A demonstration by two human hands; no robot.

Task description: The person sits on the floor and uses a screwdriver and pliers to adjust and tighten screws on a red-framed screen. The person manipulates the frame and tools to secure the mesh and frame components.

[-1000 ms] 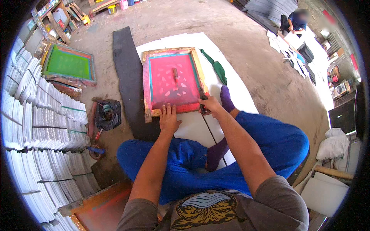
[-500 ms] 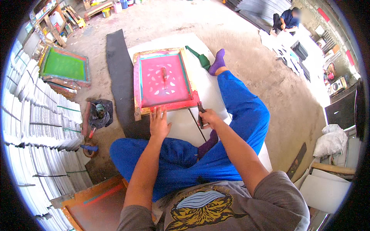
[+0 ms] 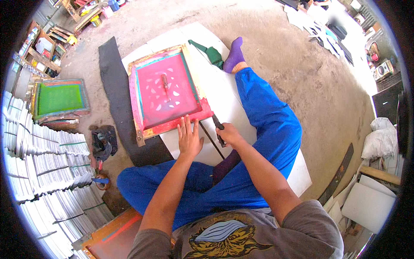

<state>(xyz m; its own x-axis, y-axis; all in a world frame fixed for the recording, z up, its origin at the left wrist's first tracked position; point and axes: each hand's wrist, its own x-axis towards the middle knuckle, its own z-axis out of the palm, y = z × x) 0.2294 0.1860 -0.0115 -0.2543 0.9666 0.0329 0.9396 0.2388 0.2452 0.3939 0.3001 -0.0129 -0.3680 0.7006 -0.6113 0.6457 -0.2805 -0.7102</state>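
On white sheets in front of me lies a wooden screen-printing frame with pink mesh and light leaf-like shapes. A slim tool with a reddish-brown handle rests on the mesh. My left hand is open, its fingertips on the frame's near red edge. My right hand is closed round dark-handled pliers, whose tip is at the frame's near right corner. I cannot tell whether the jaws bite on anything. Beyond the frame's right side lies a dark green cloth.
A black mat strip runs along the frame's left. Farther left are a green screen frame, a black plastic bag, a tape roll and bundled paper stacks. My legs flank the work. A white sack sits at right.
The view has shifted, so the frame appears lower left. My left hand still rests at the near edge; my right hand keeps hold of the pliers by the corner.
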